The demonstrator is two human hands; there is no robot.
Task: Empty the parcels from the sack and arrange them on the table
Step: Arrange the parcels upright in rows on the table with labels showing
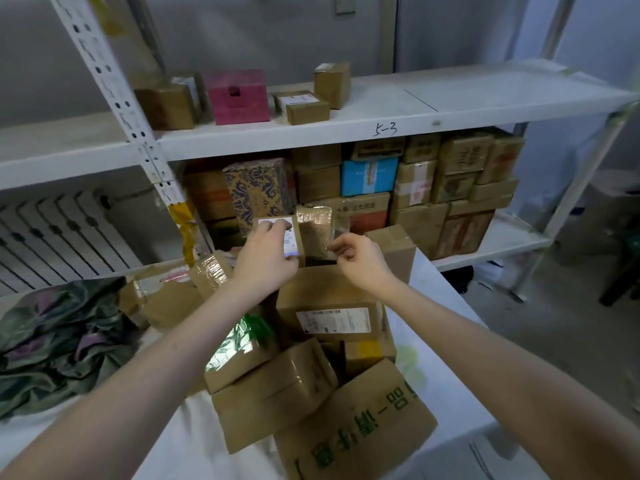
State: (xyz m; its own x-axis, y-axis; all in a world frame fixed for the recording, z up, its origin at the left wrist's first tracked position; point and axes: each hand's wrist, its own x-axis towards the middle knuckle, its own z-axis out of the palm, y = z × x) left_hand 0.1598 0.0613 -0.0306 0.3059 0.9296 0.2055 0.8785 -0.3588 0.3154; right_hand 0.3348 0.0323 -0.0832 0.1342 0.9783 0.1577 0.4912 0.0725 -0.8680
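At 12 o'clock left hand (266,254) grips small labelled box (290,237), right hand (353,252) pinches edge of wrapped packet (315,226), both raised, probably for stacking upright. At 9 o'clock sack (59,341) slumps, seemingly emptied; parcels (277,393) heaped unsorted on table (446,341).

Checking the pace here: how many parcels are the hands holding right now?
2. The left hand grips a white-labelled box; the right hand pinches a film-wrapped brown parcel right beside it. More could be hidden behind them.
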